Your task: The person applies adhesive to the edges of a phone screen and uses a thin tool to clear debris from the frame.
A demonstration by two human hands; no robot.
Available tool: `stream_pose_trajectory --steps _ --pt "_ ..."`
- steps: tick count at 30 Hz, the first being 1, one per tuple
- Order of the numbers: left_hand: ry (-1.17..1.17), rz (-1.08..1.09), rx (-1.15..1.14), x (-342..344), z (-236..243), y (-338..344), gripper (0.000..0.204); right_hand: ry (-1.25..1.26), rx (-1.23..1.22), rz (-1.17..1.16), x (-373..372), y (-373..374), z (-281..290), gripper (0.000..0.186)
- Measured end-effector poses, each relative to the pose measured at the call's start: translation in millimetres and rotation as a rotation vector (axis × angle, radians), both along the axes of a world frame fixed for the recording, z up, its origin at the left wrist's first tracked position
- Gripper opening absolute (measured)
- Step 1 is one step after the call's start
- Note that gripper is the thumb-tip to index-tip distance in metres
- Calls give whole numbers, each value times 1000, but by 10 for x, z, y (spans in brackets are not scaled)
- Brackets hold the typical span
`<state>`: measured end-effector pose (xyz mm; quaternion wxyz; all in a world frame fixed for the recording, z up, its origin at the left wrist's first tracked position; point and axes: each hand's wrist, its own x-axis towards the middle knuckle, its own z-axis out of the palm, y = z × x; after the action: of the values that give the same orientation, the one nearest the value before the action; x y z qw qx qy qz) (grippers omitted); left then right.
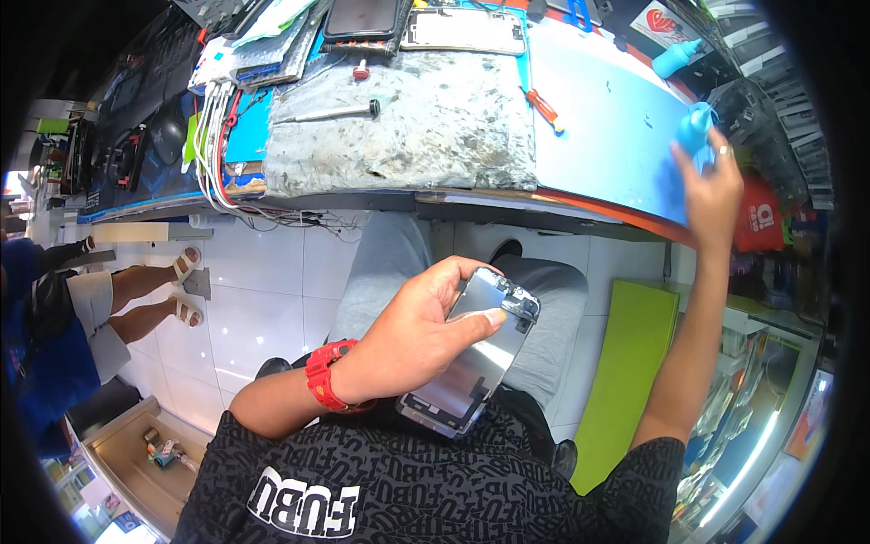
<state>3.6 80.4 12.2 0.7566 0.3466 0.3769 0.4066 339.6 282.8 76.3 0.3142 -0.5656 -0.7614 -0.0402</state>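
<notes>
My left hand (412, 337), with a red watch on its wrist, grips a phone screen assembly (482, 367) over my lap. The assembly's silvery metal back faces up, and my thumb presses near its top end, where small connectors and a dark flex cable show. Stretched out to the far right, my right hand (710, 189) has its fingers around a light blue bottle (695, 130) at the edge of the bench. The bottle's lower part is partly hidden by the fingers.
A stained grey mat (408, 136) covers the bench middle, bearing a screwdriver (331, 113). An orange-handled screwdriver (544, 111) lies by the pale blue mat (598, 145). A second blue bottle (675, 58) is farther back. White cables (210, 150) hang left. Another person (91, 317) stands left.
</notes>
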Motion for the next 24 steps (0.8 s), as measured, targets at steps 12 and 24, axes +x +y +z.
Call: stream_pose_trajectory --steps 12,24 --pt "-64 -36 -41 71 65 -100 39 -479 -111 429 -538 -1508 221 69" --pt "-45 -43 -31 67 91 -175 38 -620 5 436 -623 -1594 294 57"
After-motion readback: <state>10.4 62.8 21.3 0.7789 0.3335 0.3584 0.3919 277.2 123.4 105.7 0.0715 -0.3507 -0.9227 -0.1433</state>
